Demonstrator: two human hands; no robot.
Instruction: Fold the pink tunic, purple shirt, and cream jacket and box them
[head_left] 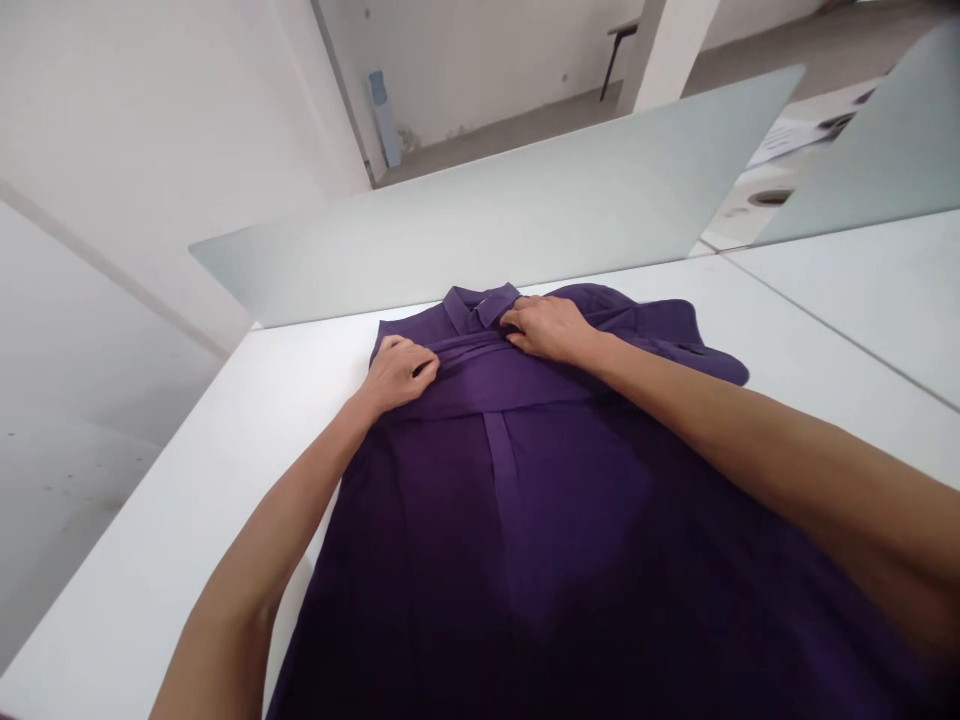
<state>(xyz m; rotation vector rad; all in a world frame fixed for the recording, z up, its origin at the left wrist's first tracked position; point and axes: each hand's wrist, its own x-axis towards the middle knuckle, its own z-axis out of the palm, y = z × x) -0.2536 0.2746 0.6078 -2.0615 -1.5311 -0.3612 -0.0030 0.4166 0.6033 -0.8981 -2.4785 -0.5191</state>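
- The purple shirt (525,500) lies flat on the white bench (150,520), in the middle of the frame.
- Your left hand (396,372) and right hand (551,328) have their fingers pinched on the folded sleeve (480,350), under the collar (480,303).
- Pull it gently straight and keep it smooth.

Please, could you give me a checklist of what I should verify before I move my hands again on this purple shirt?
1. Dark purple collared cloth shirt lying flat on the smooth white table: ok.
2. Left hand pinching the folded purple band across the back: ok.
3. Right hand beside the collar, grip on cloth: cannot tell.
4. Loose purple cloth at the far right tucked in: not ok, it sticks out.
5. Shirt hem on the table: cannot tell, out of view.
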